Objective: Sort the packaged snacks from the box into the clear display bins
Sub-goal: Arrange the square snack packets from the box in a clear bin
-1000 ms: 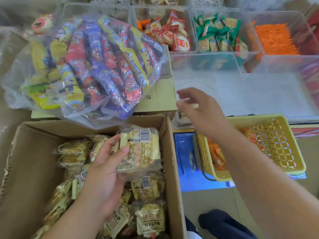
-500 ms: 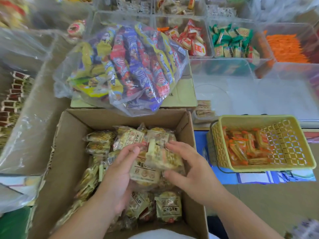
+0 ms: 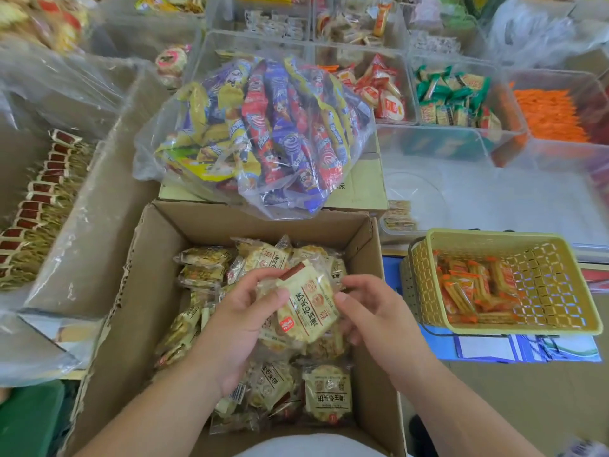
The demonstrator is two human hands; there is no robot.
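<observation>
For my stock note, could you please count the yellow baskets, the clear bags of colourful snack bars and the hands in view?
Yellow basket: 1
Clear bag of colourful snack bars: 1
Hands: 2, left hand and right hand, both holding a cream packet
Total: 4

One wide-angle view looks from the person's head, forward and steeply down. The open cardboard box [image 3: 155, 291] sits close below and fills the lower frame. The clear bins [image 3: 454, 140] lie farther off along the top, the yellow basket [image 3: 423, 291] nearer at right, and straight lines bow toward the edges.
</observation>
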